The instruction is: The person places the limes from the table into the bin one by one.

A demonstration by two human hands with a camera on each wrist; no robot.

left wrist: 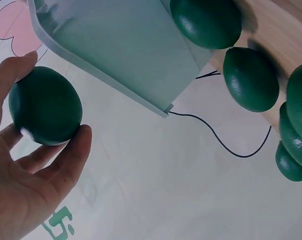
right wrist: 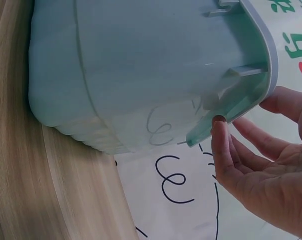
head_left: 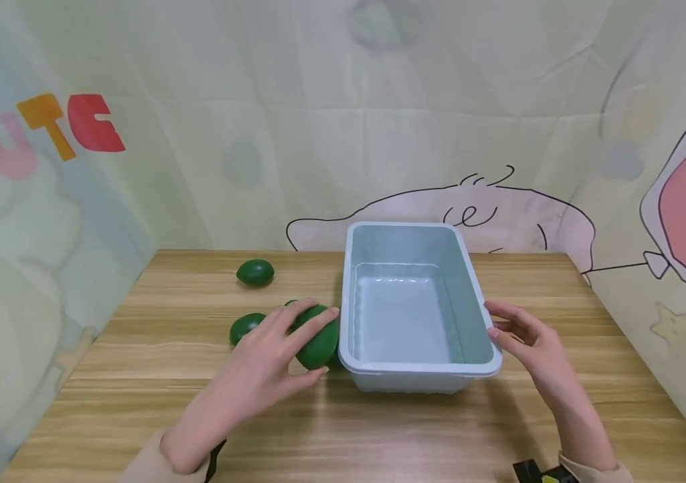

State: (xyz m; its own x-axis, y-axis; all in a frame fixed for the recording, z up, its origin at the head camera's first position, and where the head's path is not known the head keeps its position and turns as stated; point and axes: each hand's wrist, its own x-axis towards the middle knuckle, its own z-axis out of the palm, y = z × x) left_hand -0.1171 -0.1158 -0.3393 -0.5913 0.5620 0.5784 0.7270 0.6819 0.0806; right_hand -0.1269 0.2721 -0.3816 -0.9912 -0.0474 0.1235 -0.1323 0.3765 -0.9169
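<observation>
A glossy dark green lime-like fruit is held between the thumb and fingers of my left hand, just left of a pale blue plastic bin. The left wrist view shows the same fruit in the fingertips, beside the bin's rim. My right hand pinches the bin's right rim near its front corner; the right wrist view shows the thumb and fingers at this rim. No fruit shows inside the bin. More green fruits lie left of it, partly hidden by my left hand.
One green fruit lies toward the table's back left, another beside my left hand. In the left wrist view, several green fruits rest along the wooden table. A printed cloth hangs behind and at both sides.
</observation>
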